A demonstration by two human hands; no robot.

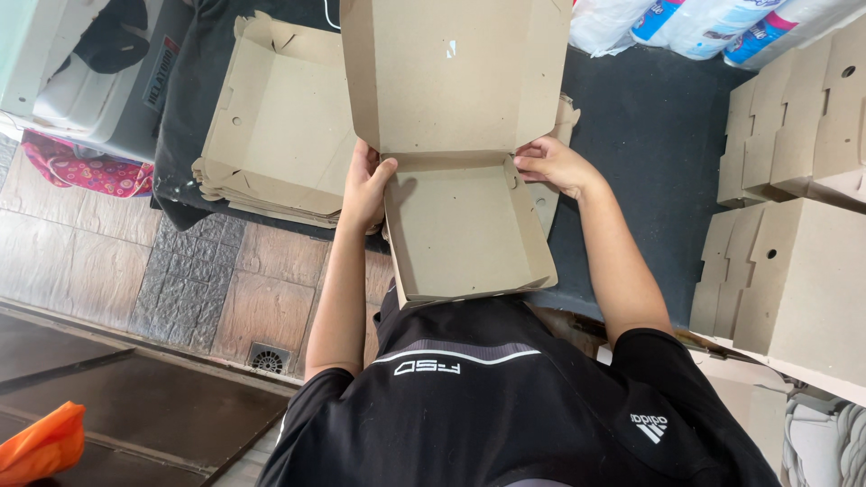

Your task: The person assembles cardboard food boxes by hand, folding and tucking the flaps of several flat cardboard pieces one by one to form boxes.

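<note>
Holding open cardboard box (465, 180), left hand (365, 189), right hand (552, 165)

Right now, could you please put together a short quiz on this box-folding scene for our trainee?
1. True or false: both hands grip the open cardboard box at its hinge corners.
2. What lies left of the left hand? A) stack of flat box blanks B) a metal tray C) a red bucket
3. Where do the folded boxes stand relative to the right hand?

Key: 1. True. 2. A, the stack of flat box blanks. 3. To its right.
</note>
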